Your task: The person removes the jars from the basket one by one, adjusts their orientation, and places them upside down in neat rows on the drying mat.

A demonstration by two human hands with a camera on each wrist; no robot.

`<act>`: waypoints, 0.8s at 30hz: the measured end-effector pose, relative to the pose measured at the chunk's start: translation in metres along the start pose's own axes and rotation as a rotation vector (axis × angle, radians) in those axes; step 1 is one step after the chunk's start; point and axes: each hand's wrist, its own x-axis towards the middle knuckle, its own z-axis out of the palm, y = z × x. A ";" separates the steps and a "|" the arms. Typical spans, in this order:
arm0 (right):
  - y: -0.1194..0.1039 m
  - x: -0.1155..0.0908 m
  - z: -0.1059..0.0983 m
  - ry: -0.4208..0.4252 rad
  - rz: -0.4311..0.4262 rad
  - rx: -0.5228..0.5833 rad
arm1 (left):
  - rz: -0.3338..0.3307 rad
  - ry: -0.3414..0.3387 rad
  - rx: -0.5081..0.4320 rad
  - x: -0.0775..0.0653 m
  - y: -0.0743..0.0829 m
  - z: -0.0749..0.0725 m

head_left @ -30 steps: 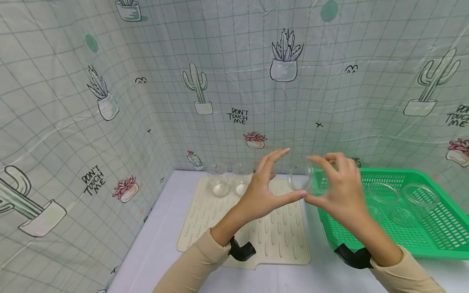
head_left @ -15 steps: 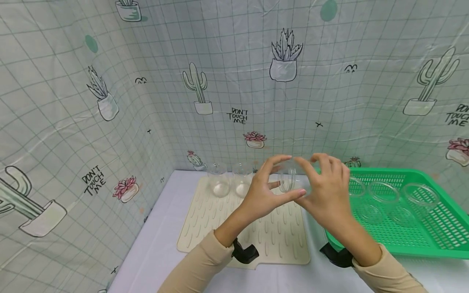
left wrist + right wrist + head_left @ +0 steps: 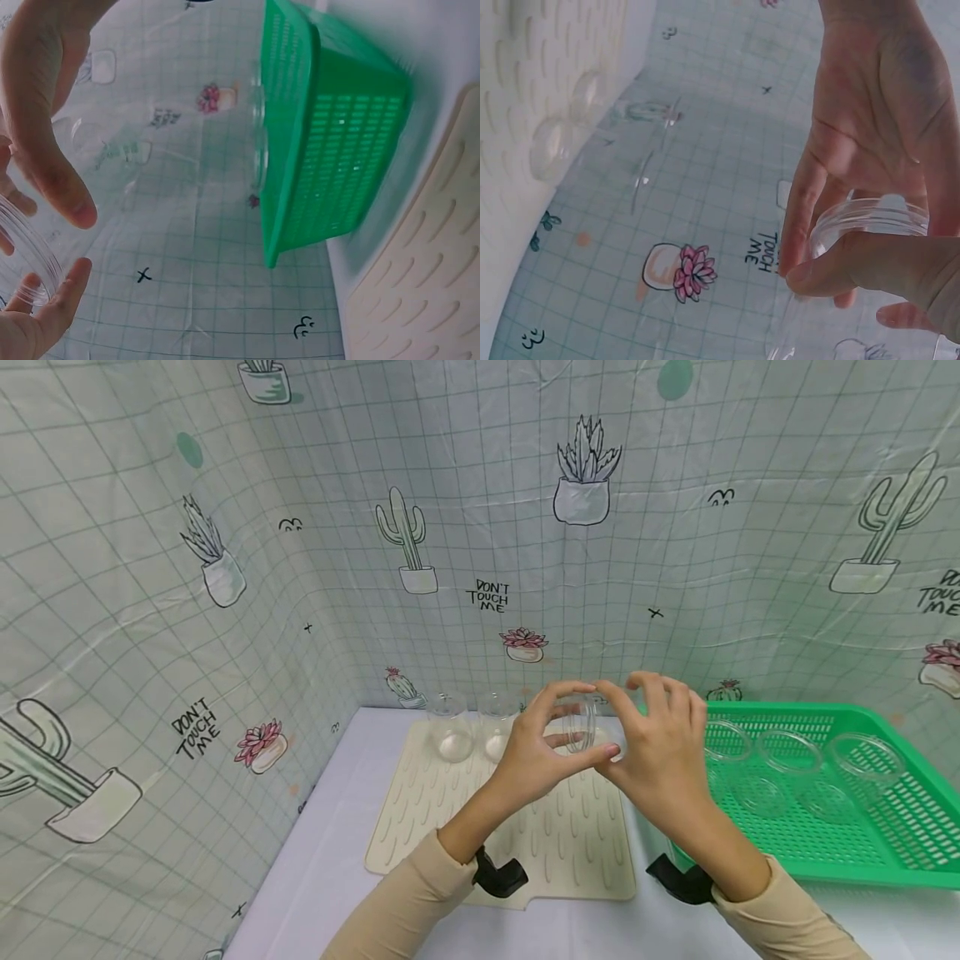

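A clear jar with a ridged rim is held on its side above the drying mat, mouth toward the left. My right hand grips its body, thumb below and fingers above. Around the mouth end, my left hand curves its thumb and fingers. The right wrist view shows the threaded rim between both hands, and the left palm beyond it. In the left wrist view the rim lies at the left edge, partly cut off. The jar's body is mostly hidden by the right hand in the head view.
On the back left of the cream drying mat stand two clear jars. At right, a green basket holds several more clear jars. A patterned curtain hangs behind the white table.
My right hand has brought the jar leftward from near the basket, turning its mouth toward my left hand. The left hand's fingers have come round the rim.
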 end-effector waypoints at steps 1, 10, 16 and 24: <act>0.000 0.000 0.000 0.000 -0.002 0.001 | 0.007 -0.002 -0.008 0.000 -0.001 0.000; 0.007 0.001 -0.003 -0.053 -0.024 0.103 | -0.001 0.010 -0.004 0.001 -0.003 -0.004; 0.018 -0.002 -0.017 -0.098 0.138 0.388 | 0.008 0.026 -0.002 -0.001 -0.008 -0.009; 0.024 -0.014 -0.023 0.037 0.433 0.987 | -0.006 0.047 -0.037 -0.003 -0.010 -0.017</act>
